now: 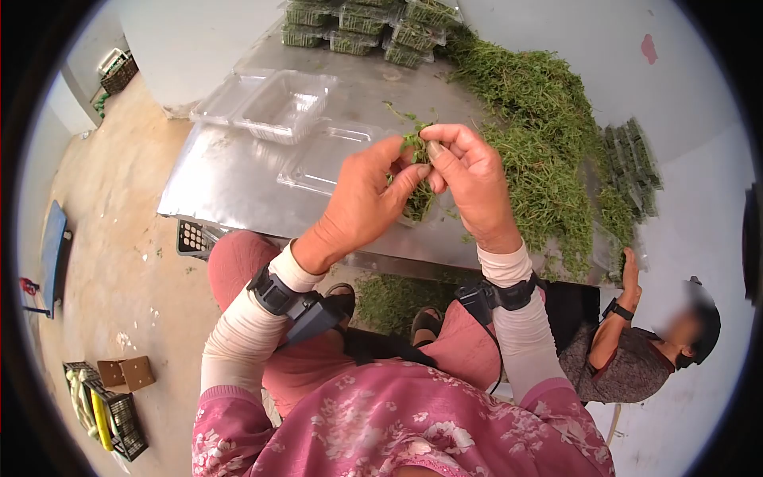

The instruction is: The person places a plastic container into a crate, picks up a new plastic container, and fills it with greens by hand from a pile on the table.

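Observation:
My left hand (359, 197) and my right hand (474, 176) are raised together over the near edge of the metal table. Pinched between the fingertips of both is a small bunch of green herb sprigs (413, 141), its leafy ends sticking up. More greens (419, 205) show just below my hands, partly hidden by them; what they rest in I cannot make out. Left of my hands, an open clear plastic container (292, 105) stands on the table, with a clear lid (338, 147) nearer to me. A large heap of cut herbs (536, 131) spreads along the right side.
Filled clear boxes (354, 32) are stacked at the table's (211, 171) back, and more packed boxes (633, 163) stand at the right. A co-worker (628, 358) sits at the right, one hand by the heap. Crates (127, 421) and a cardboard box (125, 374) lie on the floor.

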Demonstrator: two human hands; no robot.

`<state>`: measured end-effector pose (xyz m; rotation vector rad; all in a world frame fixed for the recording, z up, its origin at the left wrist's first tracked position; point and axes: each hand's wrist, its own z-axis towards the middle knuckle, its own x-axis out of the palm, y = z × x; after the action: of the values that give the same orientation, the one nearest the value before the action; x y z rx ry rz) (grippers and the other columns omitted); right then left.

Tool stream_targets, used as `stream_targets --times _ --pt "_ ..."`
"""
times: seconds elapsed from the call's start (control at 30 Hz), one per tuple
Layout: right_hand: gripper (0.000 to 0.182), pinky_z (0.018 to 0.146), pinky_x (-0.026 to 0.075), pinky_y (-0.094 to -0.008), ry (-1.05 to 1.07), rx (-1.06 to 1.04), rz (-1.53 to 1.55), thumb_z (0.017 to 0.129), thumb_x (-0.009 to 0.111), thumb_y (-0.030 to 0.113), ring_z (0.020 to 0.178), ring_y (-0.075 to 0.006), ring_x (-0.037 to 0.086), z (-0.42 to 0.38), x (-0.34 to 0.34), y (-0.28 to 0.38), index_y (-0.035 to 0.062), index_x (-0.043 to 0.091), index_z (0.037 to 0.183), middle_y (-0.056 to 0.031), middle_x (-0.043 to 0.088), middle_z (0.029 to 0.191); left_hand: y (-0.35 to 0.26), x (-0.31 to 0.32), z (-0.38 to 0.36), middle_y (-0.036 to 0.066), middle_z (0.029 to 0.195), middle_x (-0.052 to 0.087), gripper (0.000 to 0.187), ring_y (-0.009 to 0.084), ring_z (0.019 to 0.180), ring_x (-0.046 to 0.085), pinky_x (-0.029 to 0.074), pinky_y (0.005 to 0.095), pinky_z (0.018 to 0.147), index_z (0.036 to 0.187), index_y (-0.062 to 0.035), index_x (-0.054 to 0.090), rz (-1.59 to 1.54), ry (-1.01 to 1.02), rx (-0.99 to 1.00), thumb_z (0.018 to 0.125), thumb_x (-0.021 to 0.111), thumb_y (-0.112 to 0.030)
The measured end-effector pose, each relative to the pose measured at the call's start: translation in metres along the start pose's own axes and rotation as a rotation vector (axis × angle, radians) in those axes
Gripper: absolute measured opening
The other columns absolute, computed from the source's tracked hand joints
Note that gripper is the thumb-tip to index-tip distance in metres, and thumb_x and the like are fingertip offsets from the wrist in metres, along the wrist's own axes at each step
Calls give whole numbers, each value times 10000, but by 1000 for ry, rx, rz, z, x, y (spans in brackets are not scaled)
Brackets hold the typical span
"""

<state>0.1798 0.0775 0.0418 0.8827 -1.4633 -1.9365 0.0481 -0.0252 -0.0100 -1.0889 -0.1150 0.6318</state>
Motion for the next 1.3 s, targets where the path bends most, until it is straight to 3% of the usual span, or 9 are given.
stream_targets --times 0.07,0.17,0.27,0.37,0.77,0.97,1.3 --pt "187 569 424 -190 -3 -1 69 983 617 100 641 -31 516 0 -2 -5 -13 621 1132 24 594 790 5 0 -1 64 868 673 173 125 808 632 509 281 740 1067 11 622 -29 22 -19 928 677 -76" --pt "215 566 416 -189 31 -1 127 969 652 110 642 -30 509 -1 -3 -10 -15 609 1138 22 592 786 5 7 -1 161 759 621 147 254 638 574 471 350 602 925 3 576 -73 -12 16 905 680 -99" --pt "218 556 406 -190 -9 4 181 964 655 97 632 -30 500 0 -10 -19 -17 592 1138 24 588 777 8 15 0 104 759 647 117 170 652 572 478 317 618 953 0 595 -240 -32 -4 932 654 -99" --pt "207 548 398 -192 -51 15 179 963 653 92 625 -27 494 -2 -12 -16 -14 584 1127 28 582 765 4 9 2 9 879 663 127 92 779 625 506 248 720 1058 -6 627 -289 69 -156 985 620 -110" --pt "215 526 393 -199 -112 4 202 950 663 82 599 -34 490 -1 -10 -19 -25 574 1114 21 577 737 2 16 3 44 894 678 106 118 747 634 505 251 689 1024 6 627 -357 -87 -149 974 615 -86" --pt "192 525 403 -200 -146 -14 196 945 665 70 598 -35 499 0 -6 -20 -22 573 1087 13 581 736 0 20 3 46 742 643 143 102 669 622 494 265 611 969 15 618 -354 -189 -128 942 614 -126" --pt "151 524 426 -196 -168 -76 108 938 662 38 612 -28 519 -1 -4 -20 -15 576 1051 8 596 757 -2 21 6 32 802 652 121 105 686 611 489 262 628 952 9 619 -491 -215 -236 944 606 -111"
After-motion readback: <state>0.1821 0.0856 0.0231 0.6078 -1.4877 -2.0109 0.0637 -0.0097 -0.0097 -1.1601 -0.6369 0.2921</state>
